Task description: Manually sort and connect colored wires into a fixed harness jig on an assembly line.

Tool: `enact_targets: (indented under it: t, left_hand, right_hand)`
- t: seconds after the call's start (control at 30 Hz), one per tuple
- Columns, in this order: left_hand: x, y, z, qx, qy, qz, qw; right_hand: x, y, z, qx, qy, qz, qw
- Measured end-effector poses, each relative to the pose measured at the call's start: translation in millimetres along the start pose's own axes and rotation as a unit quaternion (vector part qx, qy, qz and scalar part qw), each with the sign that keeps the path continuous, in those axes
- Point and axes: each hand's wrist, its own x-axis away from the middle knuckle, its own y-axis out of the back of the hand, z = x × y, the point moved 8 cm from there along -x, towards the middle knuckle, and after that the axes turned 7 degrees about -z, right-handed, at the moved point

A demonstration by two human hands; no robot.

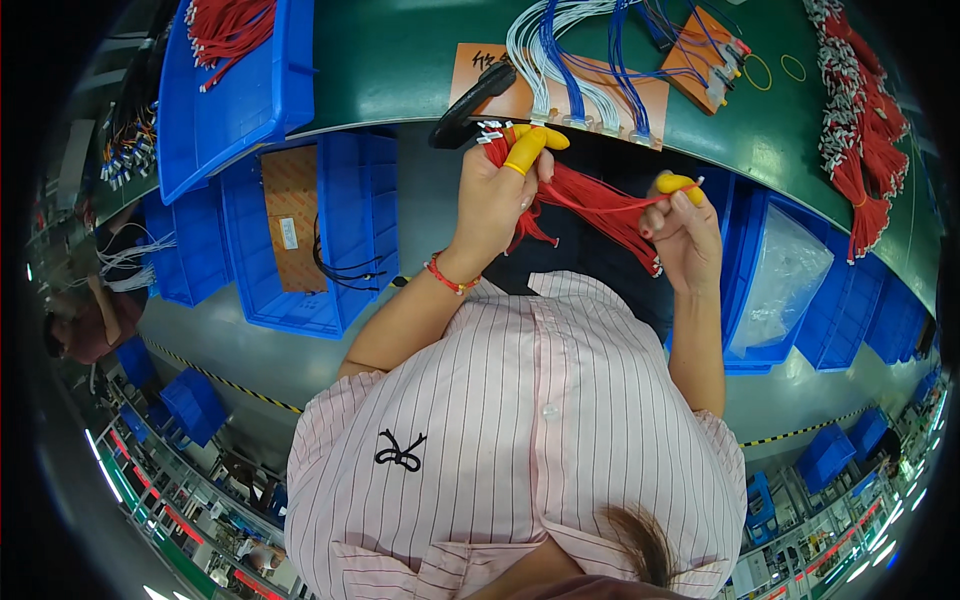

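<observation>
A bundle of red wires [600, 208] with small white connectors at its ends hangs below the bench edge. Closed round the bundle near one end is my left hand [495, 185], wearing yellow finger cots on the thumb and a finger. In my right hand [685, 225], also with a yellow finger cot, one red wire is pinched near its white tip and drawn out to the right of the bundle. Just beyond my left hand, white and blue wires [550, 60] run into a row of clear connectors on an orange board [485, 72] at the bench edge.
The green bench [400, 60] carries a black tool-like piece [475, 105], a small orange block [705, 60] and piled red wire bundles [860, 140] at right. A blue bin [240, 125] with red wires overhangs the bench at left. More blue bins [290, 290] stand below on both sides.
</observation>
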Motion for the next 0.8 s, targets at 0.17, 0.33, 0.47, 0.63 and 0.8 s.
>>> enact_targets:
  t: [0.17, 0.33, 0.47, 0.63, 0.8]
  left_hand:
    - [3, -4, -4, 0.032, -0.016, -0.034, 0.999]
    - [6, -5, -3, 0.055, -0.021, -0.048, 0.997]
    - [5, -7, -5, 0.061, -0.027, -0.053, 0.996]
    - [1, -9, -7, 0.072, 0.008, -0.011, 0.997]
    - [-2, 1, -30, -0.054, 0.06, 0.041, 0.996]
  right_hand:
    - [-10, -19, -9, 0.167, 0.035, -0.011, 0.985]
    - [-12, -37, -7, 0.22, 0.085, -0.016, 0.972]
    - [-11, -36, -4, 0.23, 0.082, -0.028, 0.969]
    - [-14, -35, 1, 0.256, 0.108, -0.055, 0.959]
    - [-16, -31, 1, 0.271, 0.105, -0.065, 0.955]
